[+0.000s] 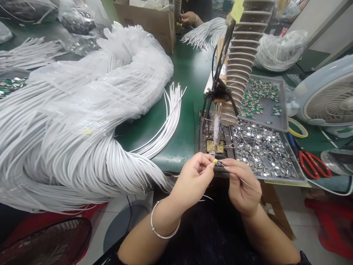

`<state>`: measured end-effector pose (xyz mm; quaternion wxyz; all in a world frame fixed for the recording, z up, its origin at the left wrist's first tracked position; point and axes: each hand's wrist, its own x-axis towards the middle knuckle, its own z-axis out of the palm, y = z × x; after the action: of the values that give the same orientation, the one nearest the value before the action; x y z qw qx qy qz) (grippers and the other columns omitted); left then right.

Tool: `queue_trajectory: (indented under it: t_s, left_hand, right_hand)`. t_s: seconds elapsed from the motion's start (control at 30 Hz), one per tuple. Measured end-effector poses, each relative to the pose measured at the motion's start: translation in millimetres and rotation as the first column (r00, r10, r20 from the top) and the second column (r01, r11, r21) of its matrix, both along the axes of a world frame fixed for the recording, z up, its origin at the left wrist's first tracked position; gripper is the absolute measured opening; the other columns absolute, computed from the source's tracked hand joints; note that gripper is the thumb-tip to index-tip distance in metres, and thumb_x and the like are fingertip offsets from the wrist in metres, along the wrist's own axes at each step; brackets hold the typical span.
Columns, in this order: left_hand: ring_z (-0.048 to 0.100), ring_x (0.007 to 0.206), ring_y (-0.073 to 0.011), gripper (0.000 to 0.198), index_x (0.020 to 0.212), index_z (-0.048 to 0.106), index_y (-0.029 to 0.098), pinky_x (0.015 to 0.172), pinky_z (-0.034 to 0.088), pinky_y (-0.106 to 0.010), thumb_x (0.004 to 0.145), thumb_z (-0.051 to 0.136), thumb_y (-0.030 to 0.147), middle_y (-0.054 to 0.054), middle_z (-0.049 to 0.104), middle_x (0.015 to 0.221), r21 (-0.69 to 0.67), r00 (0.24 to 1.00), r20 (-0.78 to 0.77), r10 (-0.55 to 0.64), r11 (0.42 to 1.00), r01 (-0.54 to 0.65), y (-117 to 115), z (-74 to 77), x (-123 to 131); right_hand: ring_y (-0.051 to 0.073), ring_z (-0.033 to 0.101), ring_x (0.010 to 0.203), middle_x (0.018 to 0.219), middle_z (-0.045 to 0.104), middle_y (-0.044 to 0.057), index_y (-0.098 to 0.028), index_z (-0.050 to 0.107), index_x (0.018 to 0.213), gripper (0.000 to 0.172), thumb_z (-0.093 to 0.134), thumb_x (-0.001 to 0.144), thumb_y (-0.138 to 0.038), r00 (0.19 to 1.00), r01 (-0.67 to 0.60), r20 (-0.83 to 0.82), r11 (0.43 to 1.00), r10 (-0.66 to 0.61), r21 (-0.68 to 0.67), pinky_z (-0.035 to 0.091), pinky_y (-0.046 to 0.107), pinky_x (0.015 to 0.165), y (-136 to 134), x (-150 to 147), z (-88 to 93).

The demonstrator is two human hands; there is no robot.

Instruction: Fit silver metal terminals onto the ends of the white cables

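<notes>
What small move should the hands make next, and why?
Probably ease the small yellow piece in the left hand slightly toward the soldering iron, with the thin wire in the right hand alongside: both hands meet just below the iron, which points down toward them.

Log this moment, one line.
Left hand: pinching small yellow piece; right hand: holding thin grey wire; nearby: shiny metal parts in grey tray

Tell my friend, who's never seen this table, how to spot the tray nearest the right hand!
Find the big pale fan on the right. Just left of it is a grey tray of green-and-silver bits; in front of that, beside the right hand, is your nearer tray. Yours is covered in shiny, silvery bits, without all that green.
</notes>
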<state>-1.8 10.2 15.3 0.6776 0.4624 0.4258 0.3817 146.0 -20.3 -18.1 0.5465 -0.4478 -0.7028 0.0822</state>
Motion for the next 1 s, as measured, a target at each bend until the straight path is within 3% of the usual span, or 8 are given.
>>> queue_trajectory:
  t_s: [0.37,0.57,1.0]
  left_hand:
    - [0.050,0.067,-0.0074,0.013,0.071,0.047,0.017,0.058,0.039,-0.021,0.083,0.052,0.022,-0.001,0.057,0.093,0.015,1.000,0.006,0.028,0.999,-0.028,3.2,3.8,-0.4]
    - [0.052,0.073,-0.0085,0.013,0.070,0.048,0.017,0.066,0.042,-0.022,0.081,0.053,0.021,-0.001,0.058,0.092,0.037,0.998,0.013,0.054,0.998,-0.054,6.8,5.0,-0.4]
    - [0.051,0.069,-0.0073,0.011,0.071,0.048,0.017,0.060,0.040,-0.021,0.081,0.052,0.021,0.000,0.058,0.091,0.065,0.999,0.004,0.049,0.997,-0.049,8.0,6.4,-1.2]
  right_hand:
    - [0.020,0.066,0.088,0.093,0.067,0.007,-0.023,0.059,0.100,0.024,0.046,0.085,-0.009,0.999,0.029,0.040,0.999,-0.031,0.046,0.057,0.039,0.074,6.5,-4.2,6.1]
    - [0.020,0.065,0.088,0.093,0.067,0.007,-0.023,0.059,0.101,0.024,0.048,0.084,-0.009,0.998,0.029,0.047,0.998,-0.032,0.062,0.056,0.041,0.075,11.3,-5.5,6.4]
    - [0.019,0.064,0.091,0.095,0.065,0.007,-0.022,0.059,0.102,0.030,0.049,0.082,-0.003,0.998,0.009,0.058,0.997,-0.014,0.082,0.055,0.039,0.079,13.7,-6.5,11.1]
